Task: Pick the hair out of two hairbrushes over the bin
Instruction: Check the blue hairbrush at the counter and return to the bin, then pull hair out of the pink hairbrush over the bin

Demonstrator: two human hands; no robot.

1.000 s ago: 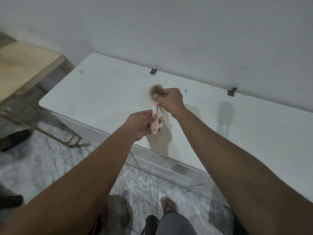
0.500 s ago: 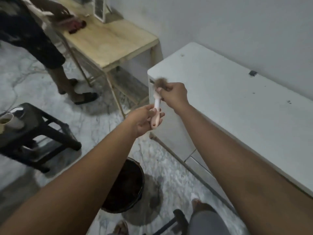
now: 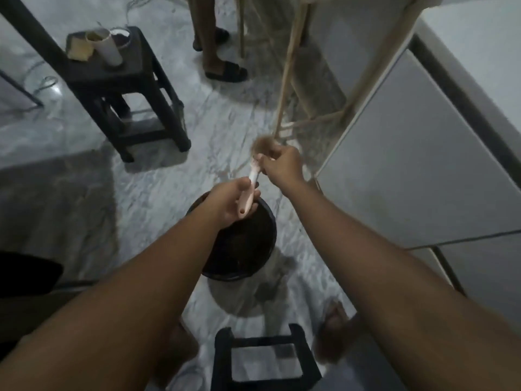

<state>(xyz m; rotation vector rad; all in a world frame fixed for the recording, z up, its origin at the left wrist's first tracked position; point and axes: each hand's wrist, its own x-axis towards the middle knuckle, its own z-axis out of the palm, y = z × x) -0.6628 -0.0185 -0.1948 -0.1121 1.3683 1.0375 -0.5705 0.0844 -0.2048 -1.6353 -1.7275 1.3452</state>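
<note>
My left hand (image 3: pixel 229 203) was closed around the handle of the pink hairbrush (image 3: pixel 249 190), holding it above the far rim of the dark bin (image 3: pixel 266 218) on the floor, while my right hand (image 3: pixel 283 166) pinched shut on a tuft of hair (image 3: pixel 262 146) at the brush head. I judged I was mid-pull on what looked like the first brush; no second one was in sight. Next, the tuft needed bringing back over the bin's mouth before I let go, since it hung just beyond the rim.
</note>
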